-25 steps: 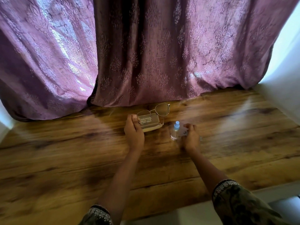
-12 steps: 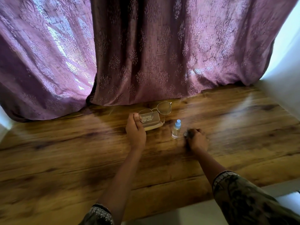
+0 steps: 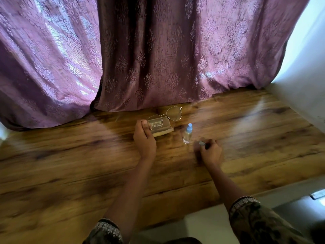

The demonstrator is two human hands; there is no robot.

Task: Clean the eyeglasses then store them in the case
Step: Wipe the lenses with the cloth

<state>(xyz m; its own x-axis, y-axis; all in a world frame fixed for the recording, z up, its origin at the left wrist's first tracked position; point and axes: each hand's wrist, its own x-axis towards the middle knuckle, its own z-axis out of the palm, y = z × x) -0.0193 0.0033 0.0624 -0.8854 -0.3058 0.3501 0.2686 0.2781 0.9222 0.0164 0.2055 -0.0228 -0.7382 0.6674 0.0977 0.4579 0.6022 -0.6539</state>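
Observation:
Thin metal-framed eyeglasses [image 3: 173, 113] stand propped over a small tan case [image 3: 161, 128] near the middle back of the wooden table [image 3: 70, 164]. My left hand [image 3: 144, 140] is at the left end of the frame and the case, fingers curled round the frame's end. A small clear spray bottle [image 3: 187, 133] with a pale blue cap stands upright right of the case. My right hand [image 3: 210, 152] lies on the table just right of the bottle, fingers bunched on a small grey cloth [image 3: 202, 143] that mostly hides under them.
A purple patterned curtain [image 3: 158, 59] hangs right behind the glasses and reaches the tabletop. A white wall [image 3: 302, 85] borders the table on the right. The table's near edge [image 3: 202, 208] runs by my forearms.
My right hand has drawn back from beside the bottle toward me and rightward, bunching the grey cloth under its fingers. My left hand stays at the glasses.

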